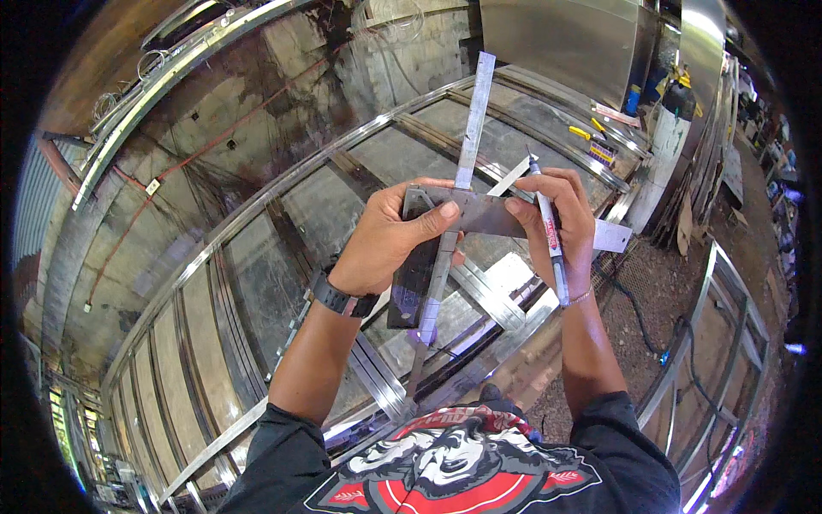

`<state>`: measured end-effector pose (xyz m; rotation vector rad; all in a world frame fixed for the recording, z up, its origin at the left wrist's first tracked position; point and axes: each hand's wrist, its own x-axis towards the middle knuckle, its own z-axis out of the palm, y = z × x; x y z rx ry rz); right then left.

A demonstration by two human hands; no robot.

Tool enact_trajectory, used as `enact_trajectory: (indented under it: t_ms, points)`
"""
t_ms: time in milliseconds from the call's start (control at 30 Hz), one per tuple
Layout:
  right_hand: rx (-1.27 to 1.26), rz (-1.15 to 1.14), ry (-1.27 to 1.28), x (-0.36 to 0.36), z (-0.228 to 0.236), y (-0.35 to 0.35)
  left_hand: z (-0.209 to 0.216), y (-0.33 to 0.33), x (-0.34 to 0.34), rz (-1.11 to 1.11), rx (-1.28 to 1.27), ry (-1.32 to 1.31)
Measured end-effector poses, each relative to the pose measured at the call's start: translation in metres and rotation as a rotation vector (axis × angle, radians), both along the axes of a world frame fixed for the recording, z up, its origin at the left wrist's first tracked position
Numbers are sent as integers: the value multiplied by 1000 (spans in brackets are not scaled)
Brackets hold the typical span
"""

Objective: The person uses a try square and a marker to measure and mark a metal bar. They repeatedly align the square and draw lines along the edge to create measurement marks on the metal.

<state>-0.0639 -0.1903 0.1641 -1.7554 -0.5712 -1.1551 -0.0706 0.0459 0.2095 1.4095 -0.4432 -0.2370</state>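
Note:
A flat metal strip [473, 124] stands up from my left hand [390, 227], which is closed with its thumb pressed over the strip. The same hand grips the dark handle [405, 308] of a try square. The square's steel blade [492, 212] runs across to my right hand [561, 210], whose thumb and fingers pinch it. A marker pen [548, 227] with a white barrel also lies in my right hand, slanting along the palm. Its tip points up and away. Part of the strip and blade is hidden behind my fingers.
Below the hands a large metal frame [377, 124] with dark crossbars spreads out. Yellow-handled tools [582, 134] lie at its far right corner. A gas cylinder [664, 146] stands beyond it. Another metal frame [685, 377] and a dark cable [638, 313] are on the right.

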Motion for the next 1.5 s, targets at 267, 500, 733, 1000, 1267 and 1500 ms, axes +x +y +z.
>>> enact_trajectory:
  t_ms: [267,500,733,1000,1267,1500]
  points:
    - [60,-24,-2,0,7,1,9,0,-1,-49,1,-13]
    - [43,-44,-100,13,27,-6,24,5,7,-83,60,-42]
    - [51,-60,-135,24,52,-14,46,-10,16,-56,42,-90]
    - [3,-100,-193,28,65,-17,53,-20,19,35,-40,-107]
    - [47,-67,-166,24,71,-13,57,-19,19,25,-76,-123]
    - [-11,-84,-172,20,72,-14,56,-17,16,36,-65,-91]
